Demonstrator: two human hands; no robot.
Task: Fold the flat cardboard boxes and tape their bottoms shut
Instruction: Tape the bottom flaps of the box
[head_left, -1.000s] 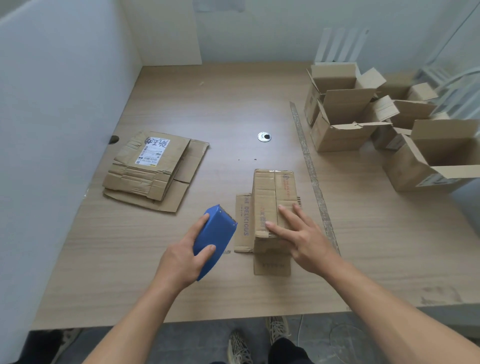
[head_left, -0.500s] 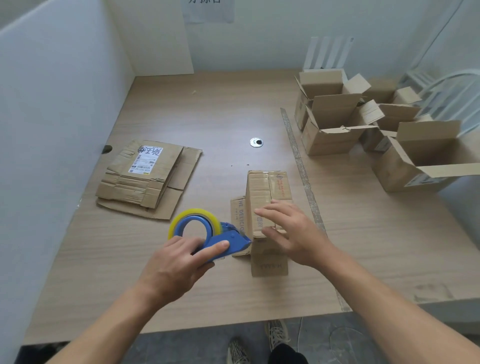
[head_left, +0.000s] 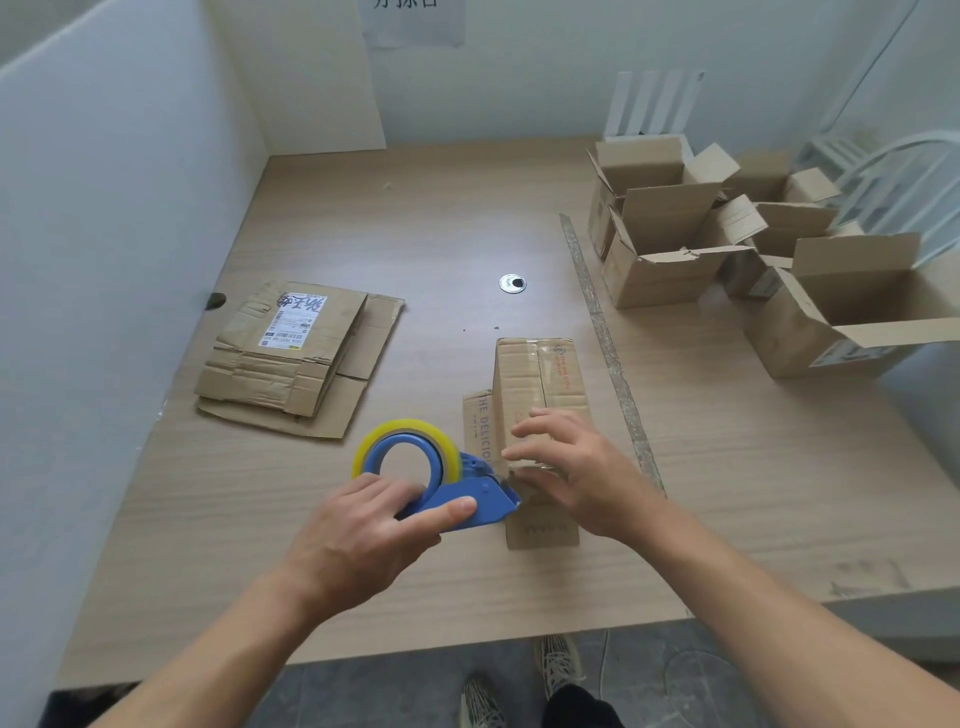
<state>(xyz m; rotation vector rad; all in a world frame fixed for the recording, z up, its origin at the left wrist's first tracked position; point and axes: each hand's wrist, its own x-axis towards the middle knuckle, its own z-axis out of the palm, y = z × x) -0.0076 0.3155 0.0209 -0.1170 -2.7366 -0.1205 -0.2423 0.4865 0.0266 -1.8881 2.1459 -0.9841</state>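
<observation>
A small folded cardboard box (head_left: 537, 387) stands bottom-up near the table's front, its flaps spread on the wood. My left hand (head_left: 363, 530) grips a blue tape dispenser (head_left: 457, 499) with a yellowish roll of clear tape (head_left: 405, 447), its nose against the near end of the box. My right hand (head_left: 576, 473) lies on the box's near end with fingers extended, beside the dispenser's nose. Whether its thumb pinches the tape end is hidden. A stack of flat cardboard boxes (head_left: 296, 358) lies to the left.
Several folded open-topped boxes (head_left: 670, 249) crowd the table's back right. A strip of old tape (head_left: 608, 348) runs along the wood beside them. A round metal grommet (head_left: 512, 283) sits mid-table. White partition walls stand left and behind; a white chair (head_left: 893, 176) is at the right.
My left hand turned the dispenser so the roll faces up and brought its nose to the box. My right hand slid toward the box's near end.
</observation>
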